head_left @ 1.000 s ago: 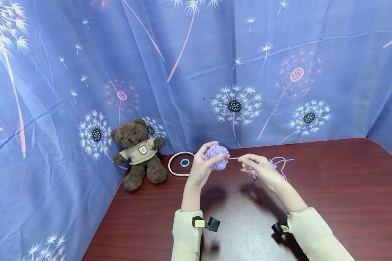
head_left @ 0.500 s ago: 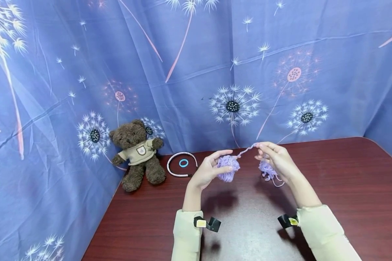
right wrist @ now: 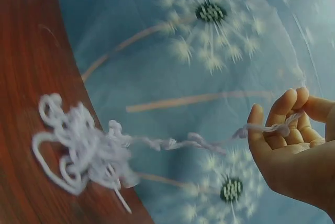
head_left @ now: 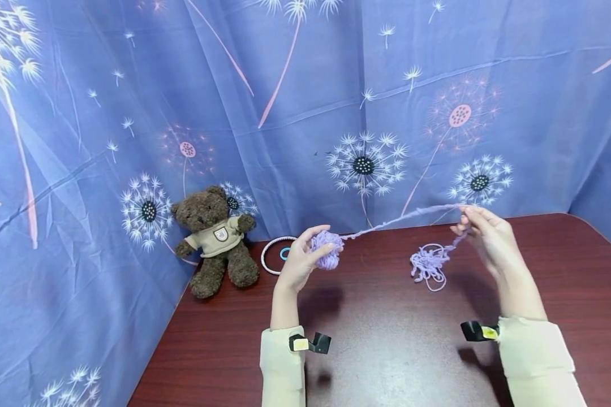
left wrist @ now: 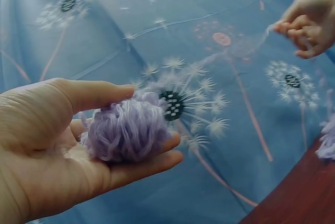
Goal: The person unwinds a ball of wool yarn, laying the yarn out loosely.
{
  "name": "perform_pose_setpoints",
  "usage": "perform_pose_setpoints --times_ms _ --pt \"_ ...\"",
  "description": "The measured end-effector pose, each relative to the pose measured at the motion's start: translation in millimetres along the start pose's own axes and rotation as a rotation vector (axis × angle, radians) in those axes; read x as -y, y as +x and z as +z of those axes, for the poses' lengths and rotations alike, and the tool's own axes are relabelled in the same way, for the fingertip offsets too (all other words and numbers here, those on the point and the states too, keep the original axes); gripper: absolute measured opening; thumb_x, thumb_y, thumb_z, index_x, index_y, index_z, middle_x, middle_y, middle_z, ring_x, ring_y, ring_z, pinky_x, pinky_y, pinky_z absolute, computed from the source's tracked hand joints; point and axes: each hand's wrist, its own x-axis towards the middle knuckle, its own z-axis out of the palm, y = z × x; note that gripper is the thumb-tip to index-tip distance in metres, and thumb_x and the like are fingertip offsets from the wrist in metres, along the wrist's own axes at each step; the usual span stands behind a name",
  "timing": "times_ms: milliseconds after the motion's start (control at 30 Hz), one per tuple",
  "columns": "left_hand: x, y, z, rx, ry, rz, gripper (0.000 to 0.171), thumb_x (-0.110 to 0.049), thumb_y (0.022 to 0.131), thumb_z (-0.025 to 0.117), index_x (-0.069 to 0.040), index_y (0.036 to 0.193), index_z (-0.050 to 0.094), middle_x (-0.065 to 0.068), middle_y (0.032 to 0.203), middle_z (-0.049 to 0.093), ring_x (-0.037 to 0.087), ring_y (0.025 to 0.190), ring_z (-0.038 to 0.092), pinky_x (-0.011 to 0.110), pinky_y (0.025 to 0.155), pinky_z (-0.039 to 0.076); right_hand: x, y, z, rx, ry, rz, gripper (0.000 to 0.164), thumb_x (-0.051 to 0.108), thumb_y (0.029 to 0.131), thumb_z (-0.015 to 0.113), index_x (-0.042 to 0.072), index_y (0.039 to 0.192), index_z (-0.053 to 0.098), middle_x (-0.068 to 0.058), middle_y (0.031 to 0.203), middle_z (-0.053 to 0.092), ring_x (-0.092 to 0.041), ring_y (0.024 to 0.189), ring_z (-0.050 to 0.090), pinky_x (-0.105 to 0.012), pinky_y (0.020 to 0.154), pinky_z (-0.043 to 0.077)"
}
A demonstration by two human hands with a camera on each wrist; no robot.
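Note:
My left hand (head_left: 297,261) holds a small ball of lilac yarn (head_left: 328,250) between thumb and fingers, above the table. In the left wrist view the wound ball (left wrist: 128,129) lies against the fingers, the thumb on its upper side. A yarn strand (head_left: 402,217) runs from it up to my right hand (head_left: 491,240), which pinches it between thumb and fingertips. From the right hand the twisted strand (right wrist: 178,143) hangs to a loose, tangled heap of the same yarn (head_left: 430,263) on the table. The right wrist view shows strand crossing the curled fingers.
A brown teddy bear (head_left: 216,240) in a beige top sits at the table's back left. Beside it lie a white headband (head_left: 266,257) and a blue ring (head_left: 283,254), both partly behind the left hand. A blue dandelion-print curtain (head_left: 295,158) stands behind the dark red table (head_left: 565,282).
The right hand has moved far right and slightly up, drawing out a longer strand. The left hand with the ball went right, then back left. The tangled heap is now in plain sight.

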Motion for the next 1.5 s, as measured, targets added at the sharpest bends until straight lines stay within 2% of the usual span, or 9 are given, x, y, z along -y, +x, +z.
perform_pose_setpoints --times_ms 167,633,933,1067,1167,1267,1367,1433,1500 --pt "-3.6 -3.8 -8.6 0.007 -0.021 0.013 0.047 0.001 0.093 0.056 -0.001 0.139 0.044 0.006 0.11 0.06 0.015 0.091 0.07 0.028 0.073 0.06 8 -3 -23 -0.074 0.08 -0.034 0.022 0.001 0.099 0.048 0.002 0.097 0.071 -0.005 0.074 0.067 -0.014 0.068 0.067 -0.025 0.073 0.06" --pt "-7.0 -7.8 -21.7 -0.105 -0.068 0.028 0.046 0.005 0.093 0.055 -0.001 0.138 0.045 0.001 0.103 0.063 0.011 0.086 0.07 0.022 0.071 0.058 10 -19 -88 -0.38 -0.016 -0.042 0.021 0.0 0.095 0.057 0.007 0.086 0.075 -0.001 0.071 0.073 -0.008 0.065 0.069 -0.018 0.064 0.059" --pt "-7.3 -6.9 -17.0 -0.112 -0.074 0.064 0.046 0.006 0.092 0.056 0.004 0.136 0.045 0.001 0.102 0.063 0.012 0.085 0.071 0.021 0.073 0.058 -4 -19 -98 -0.413 -0.174 -0.003 0.023 0.007 0.096 0.057 0.016 0.085 0.075 0.008 0.073 0.073 -0.001 0.065 0.068 -0.013 0.062 0.057" --pt "-4.0 -5.8 -12.0 -0.078 -0.041 0.043 0.045 0.005 0.092 0.057 0.003 0.136 0.046 0.002 0.102 0.063 0.015 0.086 0.071 0.024 0.073 0.059 -13 -15 -84 -0.404 -0.311 0.041 0.023 0.01 0.097 0.057 0.023 0.087 0.073 0.015 0.074 0.071 0.004 0.068 0.065 -0.009 0.063 0.054" --pt "-1.2 -4.8 -8.2 -0.04 -0.015 0.018 0.043 0.002 0.093 0.057 0.0 0.135 0.047 0.002 0.1 0.064 0.017 0.086 0.072 0.025 0.07 0.059 -22 -9 -63 -0.391 -0.575 0.074 0.02 0.017 0.097 0.058 0.034 0.091 0.067 0.028 0.077 0.065 0.012 0.072 0.059 -0.004 0.066 0.049" --pt "-0.4 -3.0 -2.8 0.003 0.0 0.022 0.044 0.001 0.093 0.056 0.002 0.136 0.046 0.001 0.099 0.064 0.02 0.088 0.072 0.026 0.07 0.059 -28 -1 -31 -0.336 -0.871 0.094 0.014 0.03 0.097 0.059 0.029 0.109 0.066 0.034 0.089 0.057 0.016 0.083 0.049 -0.012 0.085 0.047" --pt "-0.3 -0.9 3.4 0.02 0.015 0.027 0.044 0.001 0.093 0.056 0.003 0.136 0.047 -0.001 0.098 0.064 0.018 0.088 0.071 0.023 0.071 0.058 -34 3 8 -0.192 -1.056 0.091 0.038 0.038 0.098 0.057 0.014 0.127 0.061 0.013 0.111 0.065 0.013 0.095 0.044 -0.035 0.101 0.045" --pt "0.0 0.5 7.2 0.029 0.013 0.031 0.044 0.001 0.093 0.056 0.003 0.136 0.047 -0.001 0.098 0.064 0.018 0.088 0.071 0.023 0.071 0.058 -42 2 37 -0.05 -1.082 0.088 0.045 0.037 0.099 0.054 0.006 0.132 0.056 -0.004 0.126 0.064 0.001 0.106 0.052 -0.053 0.104 0.042" --pt "0.4 2.0 10.3 0.028 0.017 0.032 0.043 0.001 0.093 0.057 0.003 0.135 0.048 0.0 0.098 0.063 0.015 0.086 0.071 0.022 0.07 0.058 -56 -1 63 0.096 -1.068 0.075 0.041 0.033 0.099 0.054 0.005 0.13 0.058 -0.017 0.13 0.062 -0.015 0.113 0.06 -0.054 0.103 0.045"
